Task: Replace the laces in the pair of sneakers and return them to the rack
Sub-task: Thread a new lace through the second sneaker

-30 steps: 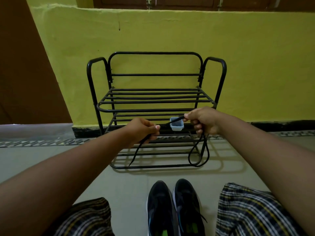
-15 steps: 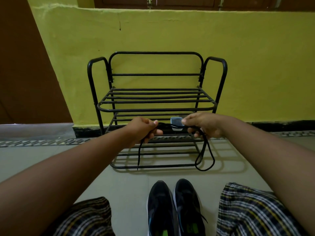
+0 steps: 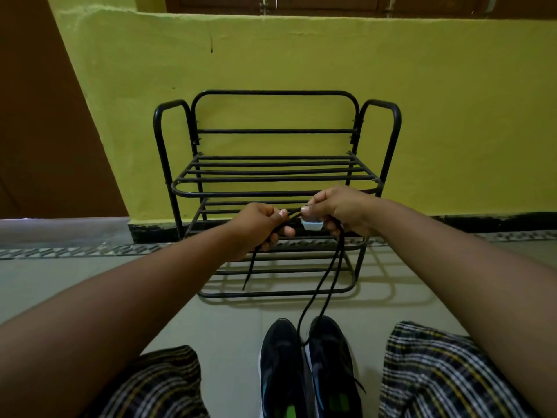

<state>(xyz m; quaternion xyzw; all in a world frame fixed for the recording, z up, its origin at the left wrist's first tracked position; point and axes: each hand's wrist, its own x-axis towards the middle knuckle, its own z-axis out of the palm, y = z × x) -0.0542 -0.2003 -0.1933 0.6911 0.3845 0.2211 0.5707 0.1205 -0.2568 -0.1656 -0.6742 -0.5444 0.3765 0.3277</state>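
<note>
A black lace (image 3: 316,292) is stretched between both hands in front of the black metal rack (image 3: 272,179). My left hand (image 3: 260,226) grips one end, whose tip hangs down below the fist. My right hand (image 3: 339,211) pinches the lace beside it, and a long loop drops from it to the toes of the shoes. Two dark sneakers (image 3: 307,369) stand side by side on the floor between my knees, toes toward the rack. A small pale blue container (image 3: 312,225) sits on the rack's lower shelf, just under my right thumb.
The rack stands against a yellow wall (image 3: 301,64), with a brown door (image 3: 39,116) to the left. A patterned floor strip (image 3: 75,251) runs along the wall base. My checkered-clad knees (image 3: 437,372) frame the sneakers on the pale tiled floor.
My hands have drawn closer together. The loop under my right hand has lengthened and now hangs down to the sneakers' toes.
</note>
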